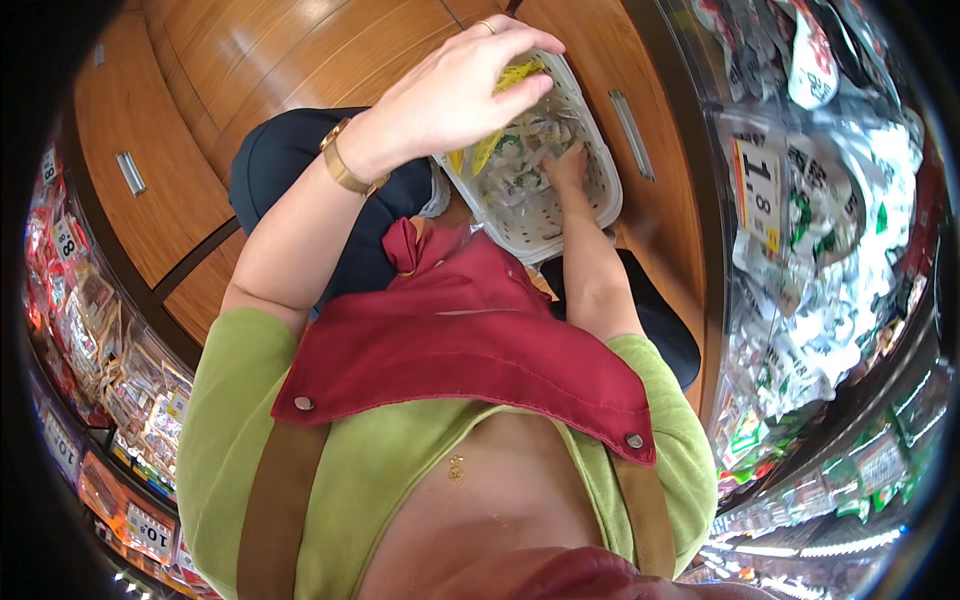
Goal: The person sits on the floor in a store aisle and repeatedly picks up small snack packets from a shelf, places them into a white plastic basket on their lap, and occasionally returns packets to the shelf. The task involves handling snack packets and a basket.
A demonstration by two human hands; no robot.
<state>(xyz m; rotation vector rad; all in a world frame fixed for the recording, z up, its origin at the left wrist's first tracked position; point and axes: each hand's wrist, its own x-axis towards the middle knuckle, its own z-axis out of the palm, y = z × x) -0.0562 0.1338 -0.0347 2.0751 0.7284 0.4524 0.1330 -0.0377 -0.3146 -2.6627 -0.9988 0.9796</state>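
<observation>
A white perforated plastic basket (541, 244) sits on the floor between my knees and the cabinet on the right. My right hand (568, 166) reaches into it, fingers down among small clear-wrapped packets (517, 176) with green marks. Its fingertips are partly hidden, so whether they grip a packet is unclear. Above the basket's far left side hovers my left hand (480, 82), thumb and fingers apart with nothing between them. Part of the basket's rim is hidden behind it. Yellow packaging (480, 154) lies in the basket along its left side.
To the right, a clear shelf bin (795, 247) holds many white-and-green packets behind a price tag (757, 191). A wooden drawer front with a metal handle (631, 135) is close beside the basket. Shelves of wrapped packets (97, 322) line the left, above wooden drawers (142, 150).
</observation>
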